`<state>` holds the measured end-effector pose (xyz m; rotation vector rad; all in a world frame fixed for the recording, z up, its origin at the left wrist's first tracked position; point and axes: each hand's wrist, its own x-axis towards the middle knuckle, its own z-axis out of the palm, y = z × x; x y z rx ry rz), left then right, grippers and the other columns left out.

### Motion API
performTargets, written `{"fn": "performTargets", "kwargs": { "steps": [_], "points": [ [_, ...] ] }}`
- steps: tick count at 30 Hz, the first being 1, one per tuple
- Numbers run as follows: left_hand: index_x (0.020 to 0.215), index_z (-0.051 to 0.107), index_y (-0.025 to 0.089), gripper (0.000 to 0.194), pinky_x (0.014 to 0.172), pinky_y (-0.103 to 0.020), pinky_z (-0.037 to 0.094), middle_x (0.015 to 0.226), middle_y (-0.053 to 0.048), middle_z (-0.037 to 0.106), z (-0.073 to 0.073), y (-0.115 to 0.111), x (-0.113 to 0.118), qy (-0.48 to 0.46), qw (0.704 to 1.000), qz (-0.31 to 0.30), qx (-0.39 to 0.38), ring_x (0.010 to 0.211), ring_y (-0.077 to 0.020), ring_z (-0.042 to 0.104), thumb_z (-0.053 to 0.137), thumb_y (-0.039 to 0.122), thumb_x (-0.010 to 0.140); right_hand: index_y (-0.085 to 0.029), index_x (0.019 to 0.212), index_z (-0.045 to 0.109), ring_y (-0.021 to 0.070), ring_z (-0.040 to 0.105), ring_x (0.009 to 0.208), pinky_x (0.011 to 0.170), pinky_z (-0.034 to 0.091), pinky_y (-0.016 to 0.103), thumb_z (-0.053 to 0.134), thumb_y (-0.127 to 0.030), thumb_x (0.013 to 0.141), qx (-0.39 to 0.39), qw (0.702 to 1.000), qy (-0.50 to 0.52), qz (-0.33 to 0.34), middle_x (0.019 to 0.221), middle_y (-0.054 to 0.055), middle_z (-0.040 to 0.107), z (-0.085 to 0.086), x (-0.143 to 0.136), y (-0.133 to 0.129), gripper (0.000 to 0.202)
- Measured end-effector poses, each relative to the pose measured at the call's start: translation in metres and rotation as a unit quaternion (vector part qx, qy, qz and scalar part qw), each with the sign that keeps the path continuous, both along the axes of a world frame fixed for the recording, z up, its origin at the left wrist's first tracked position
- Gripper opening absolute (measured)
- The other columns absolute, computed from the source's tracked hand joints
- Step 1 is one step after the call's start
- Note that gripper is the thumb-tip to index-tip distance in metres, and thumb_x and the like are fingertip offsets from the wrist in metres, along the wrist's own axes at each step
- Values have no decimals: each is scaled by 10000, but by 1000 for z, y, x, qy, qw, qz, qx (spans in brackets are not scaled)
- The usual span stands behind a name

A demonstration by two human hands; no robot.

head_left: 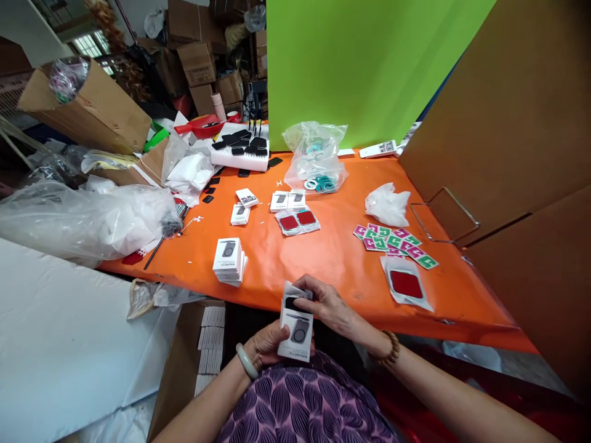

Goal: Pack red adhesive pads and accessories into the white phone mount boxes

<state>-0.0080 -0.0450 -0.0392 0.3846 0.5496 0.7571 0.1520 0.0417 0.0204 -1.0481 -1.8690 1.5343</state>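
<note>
A small white product box (295, 335), printed with a dark device and the word MAGNETIC, is upright in front of my lap with its top end open. My left hand (270, 346) grips its lower part, thumb across the printed face. At the open end my right hand (327, 307) has its fingers closed on a black flat item (292, 303), which sits partly inside the box. How deep it sits is hidden. Left of my hands, a stack of matching boxes (228, 261) stands near the table's front edge.
On the orange table (323, 261) are small boxes (287, 200), red square pieces (406, 284), pink and green cards (397, 241) and a bag of rings (318, 160). Black pieces (244, 140) lie on white foam. A carton of boxes (184, 357) stands below left; a brown panel (508, 154) borders the right.
</note>
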Motion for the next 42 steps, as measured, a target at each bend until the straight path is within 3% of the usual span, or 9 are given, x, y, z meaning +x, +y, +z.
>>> {"fn": "performTargets", "kwargs": {
  "steps": [7,14,17,20,23,28,32,35,42],
  "points": [
    [1026,634,105,703,849,-366,427,890,-107,678,-6,-5,0,57,997,-43,34,869,-246,643,810,576,535,-216,861,652,184,542,836,760,439,305,542,-343,887,82,996,-37,24,880,40,571,-14,7,-41,169],
    [1044,523,182,499,699,-241,439,838,-17,638,12,-10,-6,236,946,193,111,721,-113,582,810,305,655,-237,963,680,259,533,1045,898,449,412,575,-380,855,137,987,-20,-87,1077,101,578,-42,9,-54,208],
    [1052,533,178,454,706,-244,445,870,-32,640,16,-15,-7,278,929,207,129,744,-118,579,770,338,698,-213,1040,640,281,564,1033,870,478,417,697,-448,739,54,974,32,-218,1127,122,585,-64,3,-65,386],
    [1033,573,149,446,689,-250,442,904,-56,649,11,-15,-7,292,932,174,124,731,-123,574,741,408,711,-198,982,620,233,625,784,709,514,358,730,-517,687,-123,960,94,-234,868,71,660,-77,-1,-74,448],
    [927,602,132,426,638,-244,411,797,-28,627,2,-11,-6,344,917,167,116,663,-112,526,718,476,705,-197,902,639,199,608,695,648,489,310,747,-554,646,-205,947,123,-215,746,24,653,-73,-2,-78,453],
    [634,547,139,381,604,-234,355,619,25,521,-3,0,-2,414,885,170,127,603,-95,435,730,471,670,-175,649,593,126,471,550,532,387,251,685,-599,681,-181,954,94,-219,580,-22,520,-58,-5,-76,435],
    [752,551,164,353,620,-216,366,656,53,497,2,7,-1,374,887,240,128,613,-85,442,780,403,630,-195,778,582,118,474,581,569,409,243,739,-543,647,-154,941,145,-265,629,-41,507,-52,-9,-67,405],
    [851,602,160,392,634,-228,385,679,40,539,7,9,-5,345,906,212,121,620,-94,477,798,401,611,-199,869,613,130,519,610,594,440,253,741,-535,651,-159,954,146,-209,668,-31,546,-49,-4,-60,421],
    [756,708,148,239,726,-274,413,764,-49,648,13,-6,-13,430,859,171,219,741,-162,554,772,364,674,-201,812,698,189,610,767,729,471,303,608,-397,840,18,992,62,-109,802,48,656,-46,10,-68,217]
  ]
}}
